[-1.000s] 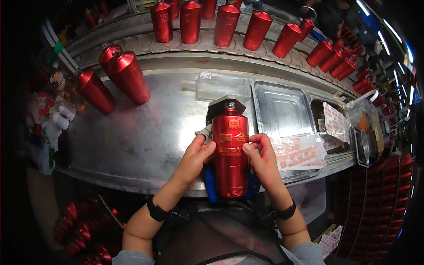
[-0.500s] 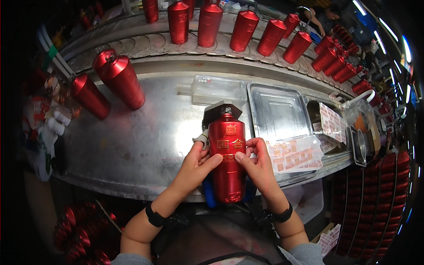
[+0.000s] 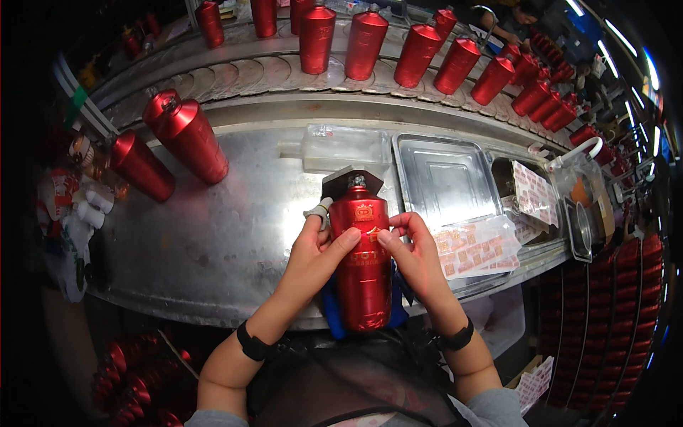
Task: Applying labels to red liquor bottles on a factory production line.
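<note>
Centrally, a red bottle point(image 3: 361, 292) with gold printing lies at the near edge of the worktop point(image 3: 192, 249), neck pointing away from the wearer. Both hands close on its sides: the left hand point(image 3: 311, 255) and the right hand point(image 3: 416, 265) stand opposite each other, thumbs on the front, covering part of the print. Beneath the bottle, a blue piece point(image 3: 332, 311) shows at its lower sides; behind the neck stands a dark angular block point(image 3: 337, 188), partly hidden. Three other red bottles point(image 3: 191, 146) occupy the worktop's far left—well apart from the hands—and beyond them a conveyor point(image 3: 245, 75) carries a curving row of similar bottles.

Containers: a clear plastic box point(image 3: 345, 148) lies beyond the block; to its right is a shallow metal tray point(image 3: 445, 174), its near end overlapped by printed sheets point(image 3: 477, 249). Farther right, a dark recess holds more sheets point(image 3: 533, 193)—one propped at a slant. Below, a rack point(image 3: 605, 327) contains rows of red objects.
</note>
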A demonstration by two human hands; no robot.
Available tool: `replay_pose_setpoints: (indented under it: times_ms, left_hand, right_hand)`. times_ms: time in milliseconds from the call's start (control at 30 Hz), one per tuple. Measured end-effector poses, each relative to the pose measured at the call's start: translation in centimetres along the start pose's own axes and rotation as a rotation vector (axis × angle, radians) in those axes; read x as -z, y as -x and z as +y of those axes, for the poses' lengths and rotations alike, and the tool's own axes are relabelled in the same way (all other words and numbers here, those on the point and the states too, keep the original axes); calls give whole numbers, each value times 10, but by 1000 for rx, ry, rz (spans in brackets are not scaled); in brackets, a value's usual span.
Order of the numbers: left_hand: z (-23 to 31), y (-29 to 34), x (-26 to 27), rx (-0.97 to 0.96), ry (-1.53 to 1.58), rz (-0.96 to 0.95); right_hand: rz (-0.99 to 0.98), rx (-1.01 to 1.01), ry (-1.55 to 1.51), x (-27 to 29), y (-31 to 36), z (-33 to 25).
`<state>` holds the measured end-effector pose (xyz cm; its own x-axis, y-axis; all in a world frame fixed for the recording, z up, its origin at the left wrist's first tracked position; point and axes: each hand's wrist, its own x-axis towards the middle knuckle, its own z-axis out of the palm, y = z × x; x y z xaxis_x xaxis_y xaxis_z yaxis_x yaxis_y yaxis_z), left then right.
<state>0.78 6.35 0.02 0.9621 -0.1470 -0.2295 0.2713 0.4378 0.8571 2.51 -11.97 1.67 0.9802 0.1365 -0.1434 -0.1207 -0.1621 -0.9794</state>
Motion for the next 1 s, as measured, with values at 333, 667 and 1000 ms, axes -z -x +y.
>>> replay_pose_setpoints:
  times_ms: [333, 667, 1000]
  left_hand:
    - [-7, 1, 7, -19, 5, -31]
    - [-16, 10, 35, 50, 90, -86]
    - [-13, 5, 35, 39, -24, -72]
  right_hand:
    - [-66, -39, -119, -3, -3, 0]
    - [-87, -136, -110, 11, 7, 11]
    - [-44, -53, -62, -17, 13, 11]
